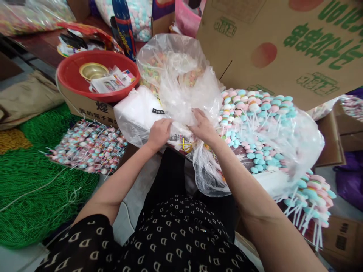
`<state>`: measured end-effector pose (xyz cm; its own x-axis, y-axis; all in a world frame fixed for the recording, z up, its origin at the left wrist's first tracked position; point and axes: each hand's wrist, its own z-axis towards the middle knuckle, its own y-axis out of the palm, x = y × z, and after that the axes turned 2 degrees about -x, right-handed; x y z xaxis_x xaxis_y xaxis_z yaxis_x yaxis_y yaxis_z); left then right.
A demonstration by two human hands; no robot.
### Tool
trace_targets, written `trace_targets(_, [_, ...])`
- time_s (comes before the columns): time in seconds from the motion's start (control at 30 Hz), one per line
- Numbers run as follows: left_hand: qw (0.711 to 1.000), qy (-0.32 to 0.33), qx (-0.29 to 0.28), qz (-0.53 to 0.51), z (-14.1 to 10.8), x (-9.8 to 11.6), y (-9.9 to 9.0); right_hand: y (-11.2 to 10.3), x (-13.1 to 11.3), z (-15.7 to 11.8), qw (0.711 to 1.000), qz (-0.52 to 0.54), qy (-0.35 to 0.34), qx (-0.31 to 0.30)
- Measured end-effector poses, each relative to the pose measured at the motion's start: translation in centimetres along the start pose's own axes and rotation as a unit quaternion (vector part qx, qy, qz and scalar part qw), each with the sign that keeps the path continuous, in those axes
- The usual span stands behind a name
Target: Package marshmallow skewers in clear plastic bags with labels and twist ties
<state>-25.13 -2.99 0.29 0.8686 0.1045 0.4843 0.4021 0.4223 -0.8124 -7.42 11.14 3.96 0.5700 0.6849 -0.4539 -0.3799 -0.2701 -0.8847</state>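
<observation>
Cluttered work area on a floor, seen in the head view: green netting point(36, 189) spreads at lower left, and a cardboard box flap point(283, 45) printed in green rises at upper right. Centre: a clear plastic bag point(181, 90), puffed upward and holding small pastel sweets, sits in front of the person's lap. Left hand point(159, 134): curled closed over gathered film, apparently gripping it. Right hand point(202, 126): fingers bent onto the film nearby; whether it grips cannot be told. Right of the hands: a large mass of pastel disc lollipops point(255, 113), partly under clear film, with a cluster point(310, 200) hanging past the edge of its support at lower right. Left of the hands: a flat heap of lollipops point(87, 147) lies outside any bag on the netting. Progress: the lollipops lie in separate lots, and no tie or seal shows on the clear plastic bag. Edges and room: a red basin point(70, 71), resting on a cardboard box point(85, 109), stands just beyond the white packet point(136, 113) at upper left; the box flap overhangs the right. The only open room lies between the hands and the lap.
</observation>
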Motion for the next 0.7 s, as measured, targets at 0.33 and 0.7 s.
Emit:
trace_targets(0.33, [0.992,-0.064,0.104,-0.032,10.3,-4.8,0.0,-0.7,-1.3,-1.2,0.995,0.005,-0.085,0.046])
trace_targets(0.7, [0.996,0.008,0.083,-0.027,5.9,-0.9,-1.0,3.0,-2.3,2.1,0.997,-0.068,-0.024,-0.019])
